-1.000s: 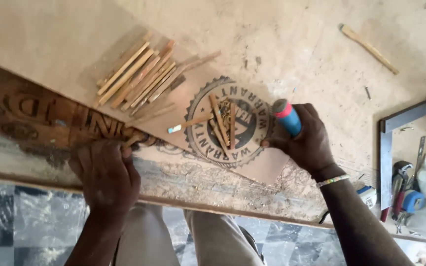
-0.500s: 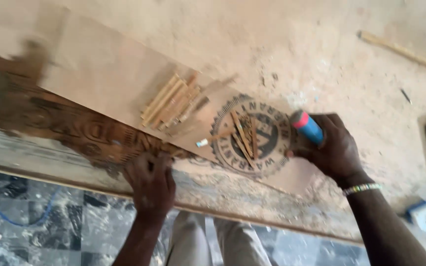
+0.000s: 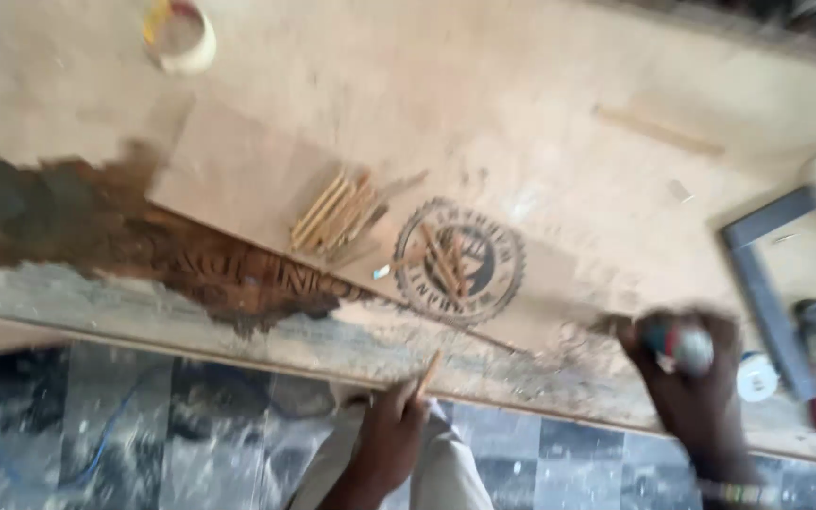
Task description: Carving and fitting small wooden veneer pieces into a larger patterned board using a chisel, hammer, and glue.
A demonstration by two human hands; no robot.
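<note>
Tape roll [image 3: 179, 36] at the worktop's [image 3: 540, 85] far-left corner. Dark carved board [image 3: 125, 241] along the near edge, left half. Bundle of thin wood sticks [image 3: 337, 210] mid-worktop, lying flat on a pale panel [image 3: 238, 179]. Left hand [image 3: 391, 439] just off the near edge, pinched shut on one small stick [image 3: 427, 371], tip up. Round carved emblem [image 3: 460, 263] right of the bundle. Right hand [image 3: 687, 378] over the near-right edge, blurred, wrapped around a blue-red tool [image 3: 677, 345]. Grey square [image 3: 757, 274] at the right edge.

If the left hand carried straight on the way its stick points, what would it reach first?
Probably the workbench edge just above the left hand, then the round carved emblem; blur makes depth uncertain.
</note>
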